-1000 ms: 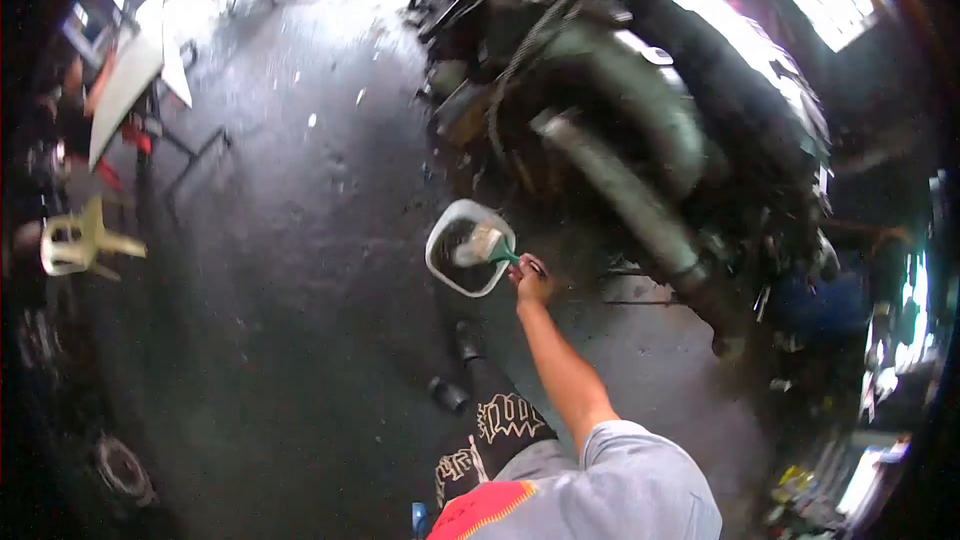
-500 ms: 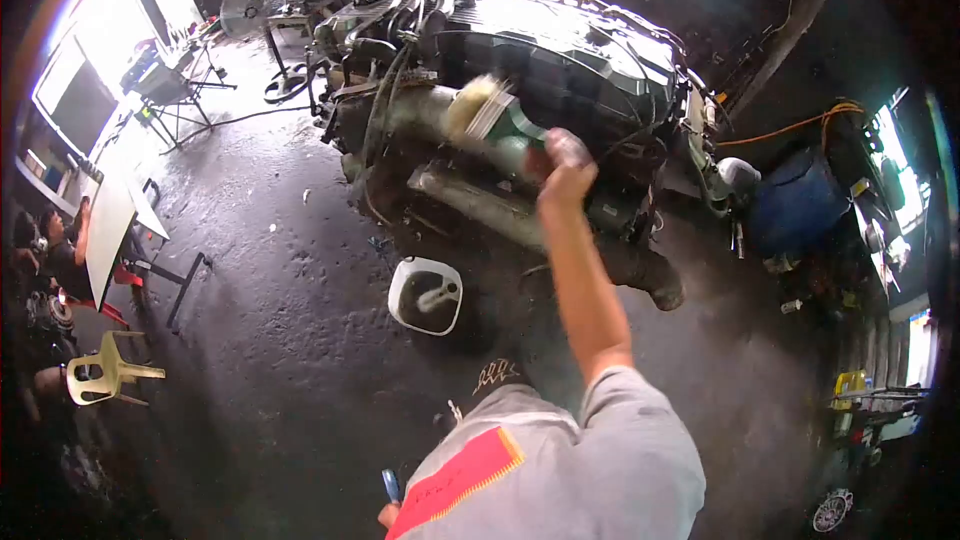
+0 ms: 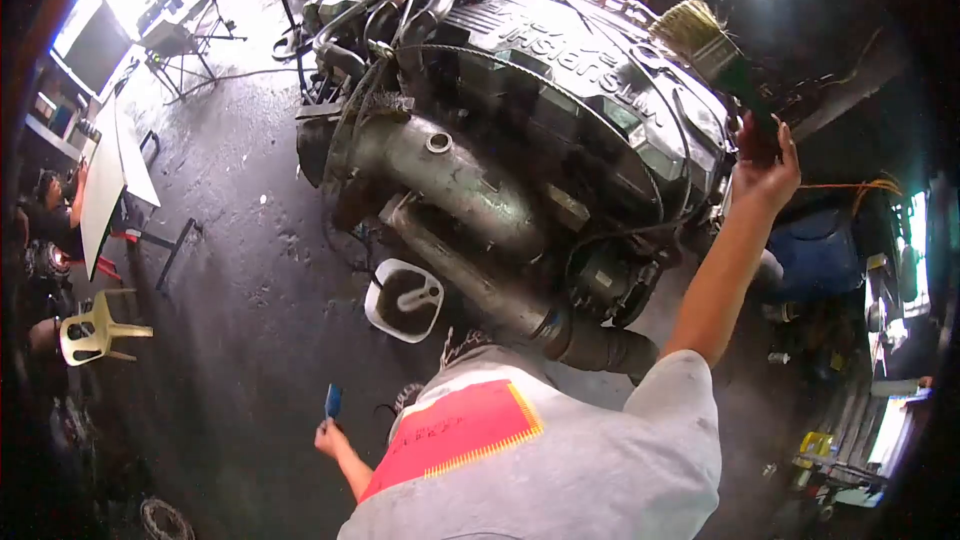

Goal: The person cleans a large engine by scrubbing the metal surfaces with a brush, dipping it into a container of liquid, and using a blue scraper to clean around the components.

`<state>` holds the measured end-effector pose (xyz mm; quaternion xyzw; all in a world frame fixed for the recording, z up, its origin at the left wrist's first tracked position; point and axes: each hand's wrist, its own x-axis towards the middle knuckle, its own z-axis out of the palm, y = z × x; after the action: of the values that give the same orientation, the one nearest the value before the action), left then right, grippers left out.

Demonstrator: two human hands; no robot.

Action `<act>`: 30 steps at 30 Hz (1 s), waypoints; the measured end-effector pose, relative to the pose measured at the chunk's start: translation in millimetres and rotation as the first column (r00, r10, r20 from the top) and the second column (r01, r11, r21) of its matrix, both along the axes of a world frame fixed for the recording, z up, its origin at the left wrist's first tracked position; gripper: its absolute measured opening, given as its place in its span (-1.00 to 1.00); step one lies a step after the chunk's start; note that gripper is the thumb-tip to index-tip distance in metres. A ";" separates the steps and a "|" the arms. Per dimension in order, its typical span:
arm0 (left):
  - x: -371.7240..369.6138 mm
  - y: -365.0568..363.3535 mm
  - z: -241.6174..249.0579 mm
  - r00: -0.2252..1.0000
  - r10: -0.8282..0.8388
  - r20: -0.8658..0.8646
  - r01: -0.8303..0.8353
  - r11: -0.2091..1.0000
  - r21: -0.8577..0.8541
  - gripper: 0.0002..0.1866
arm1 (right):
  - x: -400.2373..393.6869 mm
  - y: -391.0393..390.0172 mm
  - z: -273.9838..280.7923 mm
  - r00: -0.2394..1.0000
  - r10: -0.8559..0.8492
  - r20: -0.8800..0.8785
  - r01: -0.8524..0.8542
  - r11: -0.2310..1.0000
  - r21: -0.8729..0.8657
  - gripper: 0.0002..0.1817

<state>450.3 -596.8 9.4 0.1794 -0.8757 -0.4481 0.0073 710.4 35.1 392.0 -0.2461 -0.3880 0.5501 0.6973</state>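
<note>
A wide paintbrush [image 3: 700, 38] with pale bristles and a green handle is raised over the right end of a large engine [image 3: 560, 50]. My right hand [image 3: 765, 165] is closed around its handle, arm stretched out. Down at the left, away from the engine, my left hand [image 3: 328, 437] is closed on a small blue tool [image 3: 333, 401] that points upward; its exact kind is too small to make out. Below the engine's grey metal pipe [image 3: 450, 175], a cut-open white plastic container [image 3: 432, 324] on the floor holds dark liquid and a pale object.
Left of me stand a cream plastic chair [image 3: 88, 330] and a white-topped table [image 3: 103, 190], with a person [image 3: 58, 205] beside it. A blue drum [image 3: 815, 250] is at the right, near an orange cable [image 3: 845, 186]. A yellow item [image 3: 815, 445] lies lower right.
My right hand has swung the brush up and to the right, from the engine's front to its right end. My left hand has moved out to the left with the blue tool.
</note>
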 end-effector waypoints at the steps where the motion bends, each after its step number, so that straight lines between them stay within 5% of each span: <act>1: -8.9 2.4 -1.2 0.997 -0.043 -0.064 0.036 0.994 -0.106 -0.80 | 0.1 4.3 -13.0 0.994 0.054 -0.099 -0.056 0.998 -0.016 -0.77; 2: -18.2 5.8 -0.4 0.988 -0.095 -0.122 0.067 0.974 -0.215 -0.77 | 0.4 4.3 -24.5 0.975 0.102 -0.199 -0.110 0.993 -0.030 -0.76; 4: -30.7 50.3 68.2 0.971 -0.141 -0.194 0.117 0.984 -0.133 -0.73 | -3.9 -7.0 -45.5 0.977 0.015 -0.211 -0.044 0.990 -0.136 -0.73; 8: -69.1 108.2 167.3 0.887 -0.288 -0.360 0.206 0.946 -0.249 -0.76 | -5.6 -48.3 -86.9 0.946 -0.009 -0.325 -0.064 0.975 -0.213 -0.69; 12: -97.8 155.5 222.1 0.721 -0.427 -0.546 0.487 0.872 -0.039 -0.84 | 2.4 -98.5 -107.5 0.894 -0.184 -0.409 0.021 0.928 -0.373 -0.65; 17: -94.4 225.3 247.8 0.593 -0.494 -0.636 0.778 0.554 0.296 -0.89 | 7.7 -164.0 -112.8 0.832 -0.250 -0.495 0.070 0.932 -0.354 -0.70; 20: -72.7 273.3 254.8 0.468 -0.629 -0.620 0.883 0.356 0.305 -0.92 | 12.2 -195.1 -119.2 0.786 -0.330 -0.524 0.145 0.921 -0.362 -0.71; 22: -55.3 305.9 255.0 0.408 -0.668 -0.622 0.907 0.221 0.357 -0.93 | 16.2 -208.3 -118.1 0.787 -0.403 -0.467 0.232 0.895 -0.381 -0.72; 24: -29.7 328.4 263.6 0.181 -0.760 -0.625 0.948 -0.033 0.316 -0.94 | 35.1 -223.6 -119.2 0.775 -0.462 -0.431 0.305 0.871 -0.385 -0.73; 26: 0.9 352.5 268.4 0.080 -0.684 -0.725 0.959 -0.145 0.242 -0.95 | 63.1 -240.5 -120.9 0.763 -0.490 -0.422 0.346 0.861 -0.374 -0.74; 30: 49.9 408.8 287.4 0.040 -0.791 -0.610 0.869 -0.274 0.412 -0.92 | 104.9 -245.5 -118.0 0.763 -0.482 -0.431 0.364 0.871 -0.330 -0.74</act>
<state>500.2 -188.0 296.8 -0.5165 -0.4705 -0.6324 -0.3345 815.4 -210.4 274.0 -0.2543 -0.0623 0.4623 0.8472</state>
